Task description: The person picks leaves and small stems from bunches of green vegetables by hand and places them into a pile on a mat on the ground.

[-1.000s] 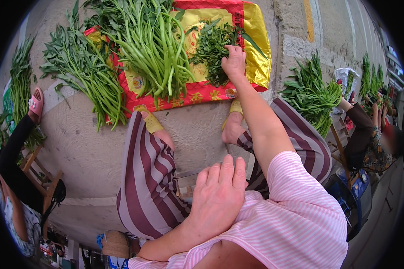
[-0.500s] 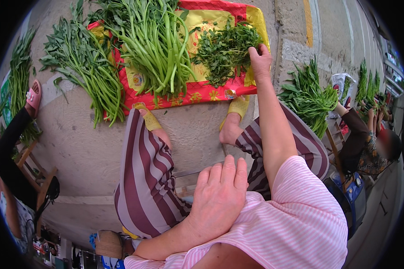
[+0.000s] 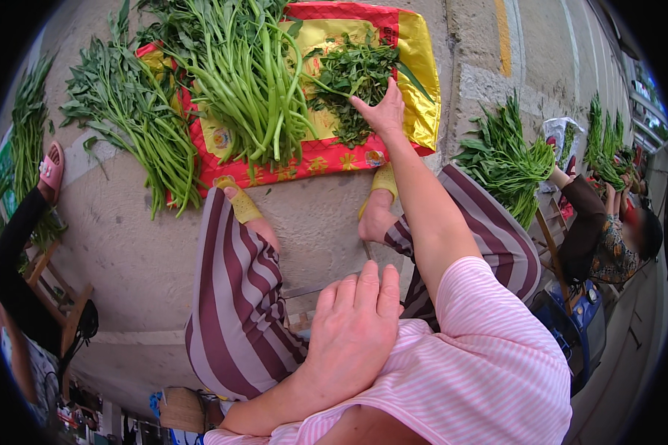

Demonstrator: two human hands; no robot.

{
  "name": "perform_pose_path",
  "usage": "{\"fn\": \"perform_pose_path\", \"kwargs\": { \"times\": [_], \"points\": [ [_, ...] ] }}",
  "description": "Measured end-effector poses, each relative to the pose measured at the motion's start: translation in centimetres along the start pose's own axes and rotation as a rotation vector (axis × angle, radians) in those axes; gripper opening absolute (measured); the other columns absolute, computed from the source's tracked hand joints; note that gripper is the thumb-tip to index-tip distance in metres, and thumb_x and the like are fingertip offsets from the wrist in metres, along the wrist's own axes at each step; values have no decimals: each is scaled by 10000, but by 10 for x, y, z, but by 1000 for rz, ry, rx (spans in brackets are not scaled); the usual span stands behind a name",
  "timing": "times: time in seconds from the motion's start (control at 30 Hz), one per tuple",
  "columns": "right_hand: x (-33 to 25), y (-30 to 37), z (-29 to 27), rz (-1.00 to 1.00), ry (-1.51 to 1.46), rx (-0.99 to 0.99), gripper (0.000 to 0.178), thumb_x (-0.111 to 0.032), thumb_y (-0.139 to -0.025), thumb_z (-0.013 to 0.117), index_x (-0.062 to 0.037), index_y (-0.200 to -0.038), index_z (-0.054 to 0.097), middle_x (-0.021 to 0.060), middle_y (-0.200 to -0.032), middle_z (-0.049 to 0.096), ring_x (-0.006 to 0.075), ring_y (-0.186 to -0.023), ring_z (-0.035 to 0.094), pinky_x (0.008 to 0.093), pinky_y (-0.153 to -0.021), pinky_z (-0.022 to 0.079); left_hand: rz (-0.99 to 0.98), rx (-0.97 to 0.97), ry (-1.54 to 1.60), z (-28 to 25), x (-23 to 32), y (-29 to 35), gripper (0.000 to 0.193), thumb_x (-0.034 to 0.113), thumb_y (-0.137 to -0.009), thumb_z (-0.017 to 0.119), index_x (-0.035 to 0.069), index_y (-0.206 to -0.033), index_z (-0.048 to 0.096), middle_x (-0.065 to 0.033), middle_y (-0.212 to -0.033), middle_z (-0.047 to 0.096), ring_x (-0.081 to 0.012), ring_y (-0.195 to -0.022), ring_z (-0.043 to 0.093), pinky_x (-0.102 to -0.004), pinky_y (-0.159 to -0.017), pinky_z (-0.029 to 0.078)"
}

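My right hand [image 3: 382,113] reaches to the near edge of a pile of loose green leaves [image 3: 352,65], its thumb and fingers apart and touching the leaves. A thin stem ends close to the thumb, and no grip on it shows. Under the pile lies a flattened red and yellow sack [image 3: 419,63]. Left of the pile, a big bundle of leafy greens with long hollow stems [image 3: 256,89] lies on the sack. My left hand [image 3: 352,326] rests flat on my lap with its fingers stretched out.
Another bunch of greens [image 3: 137,111] lies at the sack's left edge, and a further one [image 3: 505,159] lies on the pavement to the right. People sit at both sides; a pink slipper [image 3: 52,167] shows at the left. My yellow slippers [image 3: 241,200] stand at the sack's near edge.
My right hand has moved left from the pile's right edge to its near edge, opening from a closer grip. The leaves now lie narrower and further left, with one long leaf at their right.
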State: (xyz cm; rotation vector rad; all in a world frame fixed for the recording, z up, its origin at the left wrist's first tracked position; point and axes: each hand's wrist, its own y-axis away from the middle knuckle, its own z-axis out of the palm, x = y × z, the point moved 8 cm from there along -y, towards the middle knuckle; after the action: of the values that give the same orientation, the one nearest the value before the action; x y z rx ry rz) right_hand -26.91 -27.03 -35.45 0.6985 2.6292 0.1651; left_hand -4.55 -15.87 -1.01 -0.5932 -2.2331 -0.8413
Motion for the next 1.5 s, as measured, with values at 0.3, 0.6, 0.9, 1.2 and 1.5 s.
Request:
{"fn": "perform_pose_path", "kwargs": {
  "times": [0.3, 0.6, 0.9, 1.2, 1.5],
  "points": [
    [5, -11, 19, 256, -85, -130, 571, -287, -732, 689, -66, -1217, 483, 196, -1147, 573, 366, -1082, 564, 440, -919, 460, -14, -7, -5, 0, -1, -4, 528, 247, -794, 697, -1, -1232, 540, -154, -1181, 554, -266, -993, 572, -371, -841, 446],
    [5, 31, -49, 68, -196, 294, 793, -212, -709, 743, 27, -1350, 343, 250, -1274, 406, 415, -1208, 424, 454, -1036, 373, -17, -10, 12, -3, 0, -3, 517, 239, -805, 688, -7, -1233, 535, -161, -1184, 554, -273, -1009, 572, -381, -852, 446],
    [-15, 40, -41, -82, -94, 314, 503, -132, -744, 671, -75, -1226, 539, 174, -1274, 463, 355, -1163, 486, 425, -977, 425, -15, -21, 7, -1, 0, -3, 520, 237, -804, 689, -13, -1232, 534, -166, -1192, 552, -277, -1019, 571, -384, -865, 447],
    [-13, 38, -7, 28, -253, -44, 295, -88, -820, 595, -61, -1114, 604, 148, -1029, 606, 285, -884, 632, 391, -821, 503, -25, -16, 13, -1, -1, -3, 529, 234, -797, 694, -17, -1234, 534, -171, -1197, 547, -279, -1023, 570, -386, -868, 446],
    [25, 74, 9, 475, -984, 96, 394, -141, -939, 587, 30, -1263, 443, 118, -1097, 568, 169, -797, 667, 237, -568, 548, -8, -11, 2, 0, 3, -2, 521, 229, -802, 688, -18, -1234, 535, -170, -1193, 546, -279, -1024, 568, -386, -861, 445]
  ]
}}
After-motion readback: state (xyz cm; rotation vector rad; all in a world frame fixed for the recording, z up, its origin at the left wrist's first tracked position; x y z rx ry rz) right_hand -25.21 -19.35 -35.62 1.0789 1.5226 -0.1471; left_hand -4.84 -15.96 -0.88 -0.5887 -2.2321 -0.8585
